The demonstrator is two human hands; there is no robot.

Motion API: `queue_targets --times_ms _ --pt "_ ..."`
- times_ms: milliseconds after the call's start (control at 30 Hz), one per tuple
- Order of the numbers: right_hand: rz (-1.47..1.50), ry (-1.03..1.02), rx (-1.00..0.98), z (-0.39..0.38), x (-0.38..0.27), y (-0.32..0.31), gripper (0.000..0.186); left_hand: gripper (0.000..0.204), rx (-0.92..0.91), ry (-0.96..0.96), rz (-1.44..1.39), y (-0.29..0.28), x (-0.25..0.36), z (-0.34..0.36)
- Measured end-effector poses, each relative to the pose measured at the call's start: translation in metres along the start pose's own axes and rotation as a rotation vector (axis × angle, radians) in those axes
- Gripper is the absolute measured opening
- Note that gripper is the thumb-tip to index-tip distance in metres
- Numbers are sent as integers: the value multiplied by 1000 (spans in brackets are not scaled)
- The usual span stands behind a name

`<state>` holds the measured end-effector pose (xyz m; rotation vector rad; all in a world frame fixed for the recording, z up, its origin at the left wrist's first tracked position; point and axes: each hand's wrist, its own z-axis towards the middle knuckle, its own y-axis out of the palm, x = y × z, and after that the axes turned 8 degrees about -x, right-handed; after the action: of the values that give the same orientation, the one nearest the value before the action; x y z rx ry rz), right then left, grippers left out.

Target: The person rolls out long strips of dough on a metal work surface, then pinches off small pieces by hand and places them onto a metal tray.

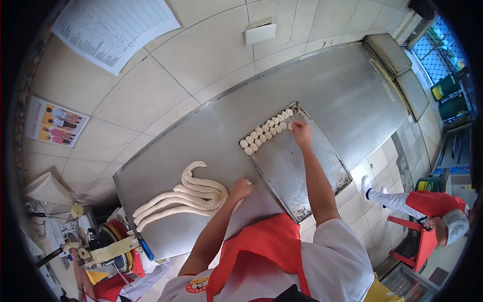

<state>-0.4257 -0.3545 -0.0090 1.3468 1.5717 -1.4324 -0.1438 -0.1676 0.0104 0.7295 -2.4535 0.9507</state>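
The dough rope [204, 194] lay on the left part of the metal table [332, 90], folded back on itself in several long strands. Its long axis ran from the lower left toward the right, rising slightly; the strands reached out at the lower left, the bends gathered at the right near the person's left forearm, and one length curled up and over, its tip pointing right toward the tray.

The left hand [241, 190] was just beyond those bends, its fingers curled inward, with a pale bit of dough showing at its upper side. Whether the fingers also gripped the rope could not be told.

To the right, the dough pieces [261, 133] sat in two close rows on the baking tray [297, 168], along its upper-left short edge, the rows running from lower left to upper right. The tray's own long axis pointed from upper left to lower right, across the rows. The right hand [302, 134] was over the tray near the upper end of the lower row, fingers bunched together, seemingly pinching a small pale piece at their tips.

Farther out, flat metal pans [387, 54] stood at the table's far right end, and a co-worker in a red top [436, 207] was beside a red chair [425, 246].
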Motion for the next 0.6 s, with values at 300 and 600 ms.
queue_targets --times_ms 300,600 --pt "-275 -175 82 -74 4 31 33 75 94 217 -245 17 4 -21" --pt "-191 -56 -531 -244 -25 70 28 38 -110 342 -341 41 -13 -22"
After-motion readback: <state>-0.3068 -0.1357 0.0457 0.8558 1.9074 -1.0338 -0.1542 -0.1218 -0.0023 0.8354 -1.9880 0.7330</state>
